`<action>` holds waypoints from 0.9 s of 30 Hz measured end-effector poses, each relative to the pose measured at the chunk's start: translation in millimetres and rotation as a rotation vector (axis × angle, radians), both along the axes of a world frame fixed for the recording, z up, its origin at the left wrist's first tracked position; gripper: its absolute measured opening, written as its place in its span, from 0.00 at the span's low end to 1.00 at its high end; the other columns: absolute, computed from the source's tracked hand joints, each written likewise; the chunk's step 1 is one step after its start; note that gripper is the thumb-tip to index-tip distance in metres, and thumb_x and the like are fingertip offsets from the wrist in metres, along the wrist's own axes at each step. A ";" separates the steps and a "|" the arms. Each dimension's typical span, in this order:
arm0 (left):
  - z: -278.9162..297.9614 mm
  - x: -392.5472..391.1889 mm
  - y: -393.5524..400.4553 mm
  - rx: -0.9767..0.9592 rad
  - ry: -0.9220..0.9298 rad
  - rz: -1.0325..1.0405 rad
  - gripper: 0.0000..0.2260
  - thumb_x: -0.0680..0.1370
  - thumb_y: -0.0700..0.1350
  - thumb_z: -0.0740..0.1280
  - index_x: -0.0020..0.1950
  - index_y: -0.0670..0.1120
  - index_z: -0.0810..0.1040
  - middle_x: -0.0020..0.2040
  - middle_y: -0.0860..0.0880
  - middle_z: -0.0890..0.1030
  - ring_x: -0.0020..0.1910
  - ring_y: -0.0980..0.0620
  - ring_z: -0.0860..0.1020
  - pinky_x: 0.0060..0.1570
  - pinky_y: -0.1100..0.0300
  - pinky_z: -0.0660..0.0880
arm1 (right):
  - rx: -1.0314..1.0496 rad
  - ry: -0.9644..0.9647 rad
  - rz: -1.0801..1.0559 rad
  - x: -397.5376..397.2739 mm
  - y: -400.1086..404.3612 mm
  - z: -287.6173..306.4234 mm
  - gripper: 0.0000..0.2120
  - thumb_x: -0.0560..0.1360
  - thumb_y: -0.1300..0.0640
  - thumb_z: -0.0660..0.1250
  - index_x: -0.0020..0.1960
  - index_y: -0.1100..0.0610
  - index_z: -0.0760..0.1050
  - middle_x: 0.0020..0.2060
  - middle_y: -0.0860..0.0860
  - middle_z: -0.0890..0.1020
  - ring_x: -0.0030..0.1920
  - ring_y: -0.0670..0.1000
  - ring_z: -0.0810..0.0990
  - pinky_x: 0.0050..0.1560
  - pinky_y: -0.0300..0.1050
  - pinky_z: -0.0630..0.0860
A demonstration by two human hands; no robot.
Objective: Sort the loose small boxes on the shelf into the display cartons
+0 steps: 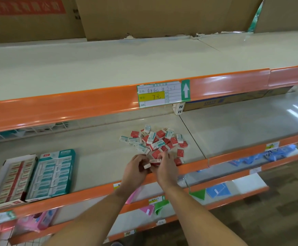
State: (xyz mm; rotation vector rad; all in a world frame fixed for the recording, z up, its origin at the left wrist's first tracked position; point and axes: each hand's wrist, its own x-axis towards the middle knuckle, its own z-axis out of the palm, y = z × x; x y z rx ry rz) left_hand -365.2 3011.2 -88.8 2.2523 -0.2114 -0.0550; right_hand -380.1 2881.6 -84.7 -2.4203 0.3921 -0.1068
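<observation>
A heap of loose small boxes (158, 140), some red and some teal-and-white, lies on the middle shelf (98, 157). At the heap's near edge my left hand (135, 170) grips a few small red boxes (146, 165), fingers curled round them. My right hand (166, 167) sits close beside it and pinches a small red box (155, 160) against that stack. At the shelf's left end stand two display cartons side by side: a teal carton (53, 172) filled with teal boxes and a red-and-white carton (13, 180) filled with red boxes.
An orange rail with a price tag (159, 95) fronts the bare upper shelf just above the heap. Cardboard cartons (144, 16) stand at the back of the top shelf. Lower shelves hold pink, green and blue packets (217, 190). A wide bare stretch of shelf separates the heap from the cartons.
</observation>
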 end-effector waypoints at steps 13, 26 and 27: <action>-4.9 19.1 18.4 0.000 0.080 0.052 0.19 0.67 0.26 0.66 0.41 0.51 0.84 0.53 0.52 0.76 0.53 0.51 0.75 0.52 0.63 0.74 | 0.210 -0.053 -0.022 -1.4 -9.0 0.5 0.12 0.71 0.69 0.66 0.43 0.52 0.70 0.40 0.47 0.78 0.40 0.47 0.76 0.33 0.36 0.64; 1.9 5.6 29.7 -0.025 0.168 0.031 0.26 0.67 0.50 0.79 0.63 0.53 0.77 0.57 0.56 0.73 0.49 0.61 0.75 0.48 0.74 0.72 | 0.358 0.012 0.105 -1.4 -9.5 1.6 0.11 0.72 0.67 0.71 0.46 0.51 0.82 0.41 0.43 0.83 0.44 0.42 0.80 0.44 0.35 0.77; 1.4 5.7 28.8 -0.016 0.165 0.034 0.27 0.66 0.51 0.80 0.62 0.52 0.77 0.56 0.56 0.73 0.48 0.61 0.74 0.46 0.76 0.71 | 0.354 0.021 0.119 -1.6 -9.1 0.8 0.11 0.73 0.67 0.71 0.48 0.51 0.83 0.43 0.43 0.83 0.45 0.42 0.80 0.46 0.35 0.78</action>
